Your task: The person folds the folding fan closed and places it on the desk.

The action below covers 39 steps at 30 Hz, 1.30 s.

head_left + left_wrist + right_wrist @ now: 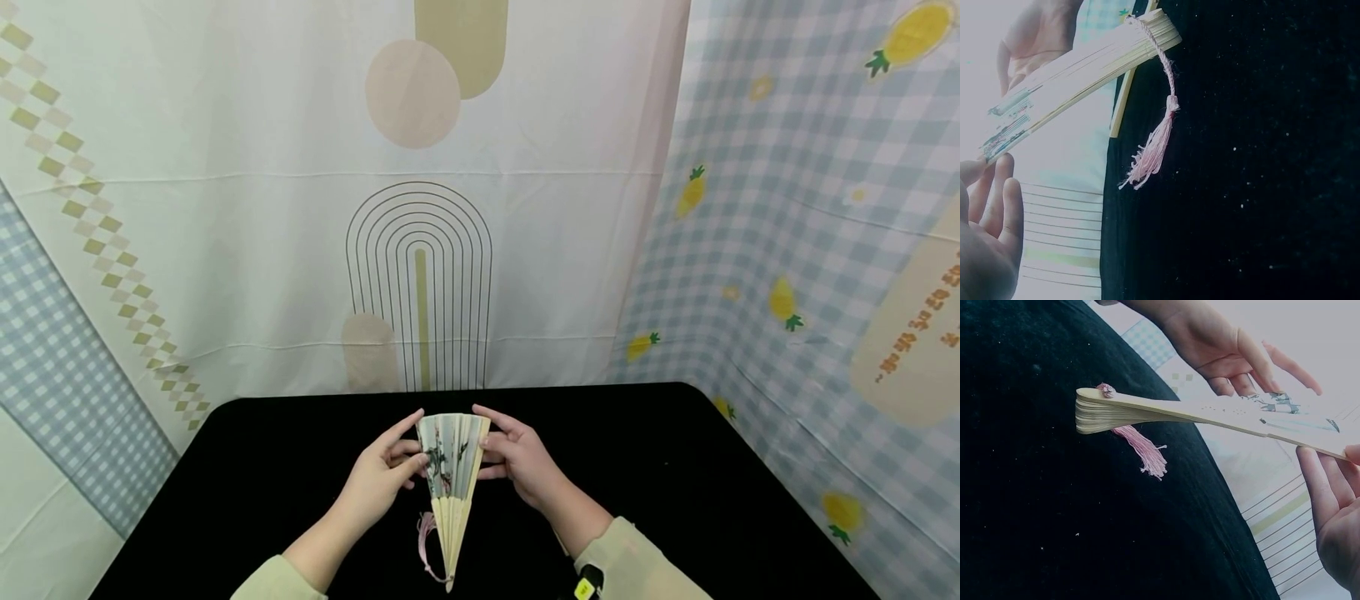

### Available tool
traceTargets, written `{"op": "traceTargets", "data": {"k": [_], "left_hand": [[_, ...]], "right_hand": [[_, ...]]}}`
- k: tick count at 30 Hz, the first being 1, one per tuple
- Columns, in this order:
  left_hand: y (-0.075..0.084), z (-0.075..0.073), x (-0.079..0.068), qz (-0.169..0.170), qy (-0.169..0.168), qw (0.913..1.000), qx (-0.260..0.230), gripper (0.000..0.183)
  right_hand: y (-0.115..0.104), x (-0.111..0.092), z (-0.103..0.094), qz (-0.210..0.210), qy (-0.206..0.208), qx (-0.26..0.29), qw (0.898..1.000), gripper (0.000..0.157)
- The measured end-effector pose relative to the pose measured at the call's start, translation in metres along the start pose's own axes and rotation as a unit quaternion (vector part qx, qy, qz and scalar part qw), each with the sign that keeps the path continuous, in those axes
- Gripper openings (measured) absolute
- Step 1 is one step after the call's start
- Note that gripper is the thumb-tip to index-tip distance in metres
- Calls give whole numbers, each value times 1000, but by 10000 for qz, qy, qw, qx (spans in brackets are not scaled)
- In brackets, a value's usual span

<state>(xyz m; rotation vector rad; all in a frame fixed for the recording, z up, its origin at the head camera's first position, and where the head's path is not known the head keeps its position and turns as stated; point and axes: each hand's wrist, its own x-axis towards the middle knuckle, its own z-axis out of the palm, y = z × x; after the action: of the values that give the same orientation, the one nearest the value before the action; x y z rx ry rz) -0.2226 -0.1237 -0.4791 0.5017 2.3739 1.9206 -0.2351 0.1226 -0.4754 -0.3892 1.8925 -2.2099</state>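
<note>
A folding fan [454, 454], spread part way into a narrow wedge, is held up over the black table between both hands. Its pale grey-blue leaf carries dark branches and small pink marks; the ribs are light bamboo and meet at the bottom. My left hand [377, 479] pinches the left edge of the leaf between thumb and fingers. On the other side, my right hand [527, 460] grips the outer rib on the right. A pink tassel [1154, 150] hangs on a twisted cord from the pivot end.
The black tabletop [630, 467] has rounded far corners. Behind it hangs a white patterned curtain [570, 250], with a blue checked pineapple cloth [750, 208] on the right. A thin pale stick [1122, 103] lies beyond the fan. A black device [589, 581] sits at the right sleeve.
</note>
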Motion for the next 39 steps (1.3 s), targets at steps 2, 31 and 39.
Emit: {"op": "traceTargets", "data": {"k": [2,31,39], "left_hand": [[0,0,0,26,-44,10000,-3,66],[-5,6,4,110,-254,9993,-251,68],[-1,9,4,170,-394,9989,-172,67]], "right_hand": [[-1,-1,0,7,-14,3,10000,57],[-1,-3,2,-9,-119,14,9999,57],[0,-2,3,47,-77,58,9999,55]]}}
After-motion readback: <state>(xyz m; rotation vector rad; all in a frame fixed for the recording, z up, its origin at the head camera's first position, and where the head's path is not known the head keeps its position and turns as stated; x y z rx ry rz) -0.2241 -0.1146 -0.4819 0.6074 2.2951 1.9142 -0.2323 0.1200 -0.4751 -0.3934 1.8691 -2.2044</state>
